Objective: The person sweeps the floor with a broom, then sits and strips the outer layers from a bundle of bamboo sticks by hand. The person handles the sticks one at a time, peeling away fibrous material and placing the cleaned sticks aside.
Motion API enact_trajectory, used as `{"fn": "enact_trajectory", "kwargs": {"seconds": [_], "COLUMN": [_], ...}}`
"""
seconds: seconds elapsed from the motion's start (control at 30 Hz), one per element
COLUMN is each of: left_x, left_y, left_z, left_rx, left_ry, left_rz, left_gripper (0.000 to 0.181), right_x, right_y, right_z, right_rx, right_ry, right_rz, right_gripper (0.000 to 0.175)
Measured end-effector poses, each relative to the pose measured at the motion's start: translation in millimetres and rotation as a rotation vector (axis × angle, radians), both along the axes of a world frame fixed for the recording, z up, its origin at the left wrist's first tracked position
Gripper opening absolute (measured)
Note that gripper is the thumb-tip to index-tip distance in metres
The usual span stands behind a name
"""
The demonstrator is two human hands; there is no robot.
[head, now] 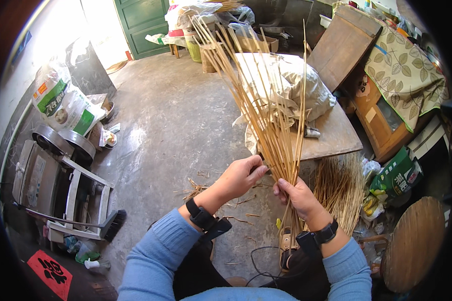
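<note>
A fanned bundle of long, thin dried plant stalks (275, 146) rises in front of me, its tops spreading up and to the left. My right hand (295, 195) is closed around the lower part of the bundle, thumb on the near side. Just left of the stalks is my left hand (250, 171), its thumb and index finger pinched together at the bundle's edge; whether a stalk is between them cannot be told. Below my right hand the narrow stalk ends hang over my shoe. A larger heap of similar stalks (341, 188) lies to the right, by the table.
A wooden table (331, 131) bears a pale cloth sack (309, 86) and a small dark-and-white bottle (312, 133). A round wooden stool (414, 244) stands at the lower right. Stalk scraps (194, 188) litter the concrete floor, and a black cable (263, 248) loops near my feet.
</note>
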State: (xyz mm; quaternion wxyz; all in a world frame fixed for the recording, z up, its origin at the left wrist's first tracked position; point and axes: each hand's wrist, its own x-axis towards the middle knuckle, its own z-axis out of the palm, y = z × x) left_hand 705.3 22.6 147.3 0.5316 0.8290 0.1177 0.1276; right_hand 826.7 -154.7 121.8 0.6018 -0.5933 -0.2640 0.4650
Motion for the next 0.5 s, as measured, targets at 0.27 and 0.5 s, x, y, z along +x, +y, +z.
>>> {"fn": "enact_trajectory", "kwargs": {"seconds": [0.27, 0.5], "left_x": [-9, -16], "left_y": [2, 19], "left_z": [11, -3], "left_rx": [0.031, 0.124], "left_ry": [0.251, 0.503], "left_rz": [-0.468, -0.824], "left_gripper": [0.022, 0.023], "right_x": [8, 16], "right_y": [-2, -1], "right_z": [-1, -6], "right_rx": [0.004, 0.018], "right_ry": [0.071, 0.036], "right_rz": [-0.129, -0.312], "right_gripper": [0.013, 0.022]}}
